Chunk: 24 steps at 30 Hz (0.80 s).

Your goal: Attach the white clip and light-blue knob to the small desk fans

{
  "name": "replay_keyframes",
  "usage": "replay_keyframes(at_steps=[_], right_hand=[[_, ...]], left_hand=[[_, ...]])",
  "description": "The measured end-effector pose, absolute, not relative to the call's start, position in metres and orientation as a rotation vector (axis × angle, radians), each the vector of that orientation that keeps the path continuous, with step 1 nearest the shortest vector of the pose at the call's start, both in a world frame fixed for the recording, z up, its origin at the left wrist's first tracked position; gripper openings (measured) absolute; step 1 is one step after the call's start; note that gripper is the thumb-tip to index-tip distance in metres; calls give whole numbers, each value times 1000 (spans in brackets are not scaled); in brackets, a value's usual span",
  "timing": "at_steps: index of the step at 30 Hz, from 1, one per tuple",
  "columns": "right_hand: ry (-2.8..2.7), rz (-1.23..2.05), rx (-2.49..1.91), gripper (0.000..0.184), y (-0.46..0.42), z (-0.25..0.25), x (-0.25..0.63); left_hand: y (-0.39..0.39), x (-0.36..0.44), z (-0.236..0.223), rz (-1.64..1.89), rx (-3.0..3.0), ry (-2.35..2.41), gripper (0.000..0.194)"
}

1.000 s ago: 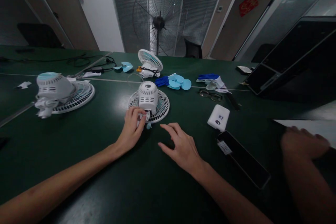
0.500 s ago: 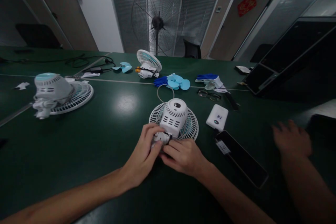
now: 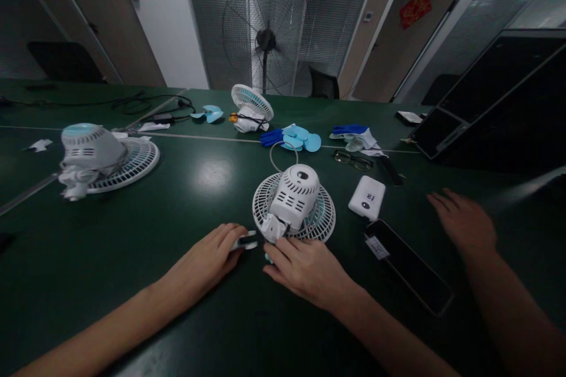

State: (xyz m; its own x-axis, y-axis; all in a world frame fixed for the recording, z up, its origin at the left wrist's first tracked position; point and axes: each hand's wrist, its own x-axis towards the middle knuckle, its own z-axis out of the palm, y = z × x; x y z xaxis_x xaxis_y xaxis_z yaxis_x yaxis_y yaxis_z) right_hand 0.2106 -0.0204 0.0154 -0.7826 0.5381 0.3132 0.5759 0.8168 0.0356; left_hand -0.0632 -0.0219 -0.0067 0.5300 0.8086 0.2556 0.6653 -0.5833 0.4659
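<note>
Drawn off leftward, the left hand (image 3: 216, 253) pinches a small forked pale plastic piece (image 3: 246, 241), the white caged plastic fan head (image 3: 295, 196) lying ahead-right. I see the nearer right hand (image 3: 312, 270) curled at the fan's neck (image 3: 273, 227); pinching or not, I cannot tell

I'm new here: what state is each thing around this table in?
Front fan: grille down, housing up
Left fan: grille down, housing up
Back fan: grille raised, tilted
Near blades: loose
Far blades: loose
Floor fan: upright; running or not, unclear
Gloves: crumpled, unworn
Phone: flat, dark
White box: lying flat
Left hand: closed on small part
Right hand: at front fan, grip unclear
</note>
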Motion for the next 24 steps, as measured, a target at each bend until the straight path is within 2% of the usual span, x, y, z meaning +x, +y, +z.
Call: replay_keyframes(at_steps=[4,9,11,13,16,20,24], right_hand=[[-2719,-240,-950,29,-24,13,206],[-2738,-131,-797,17,-24,18,206],[-2611,-56,-666,21,-21,18,214],[-2369,14,-567,32,-18,16,224],[-2035,96,-704,35,-14,13,235],[-2047,182,-815,31,-10,11,231],[-2024,112,-734,28,-7,9,223]], left_hand=[[-30,-62,4,776,2022,1289,36],[-46,-37,14,915,1760,1206,28],[-47,-26,14,974,1689,1194,25],[-47,-18,14,1022,1604,1196,24],[-47,-9,10,1021,1474,1198,24],[-48,3,6,989,1324,1178,32],[-45,16,9,1040,1197,1209,41]])
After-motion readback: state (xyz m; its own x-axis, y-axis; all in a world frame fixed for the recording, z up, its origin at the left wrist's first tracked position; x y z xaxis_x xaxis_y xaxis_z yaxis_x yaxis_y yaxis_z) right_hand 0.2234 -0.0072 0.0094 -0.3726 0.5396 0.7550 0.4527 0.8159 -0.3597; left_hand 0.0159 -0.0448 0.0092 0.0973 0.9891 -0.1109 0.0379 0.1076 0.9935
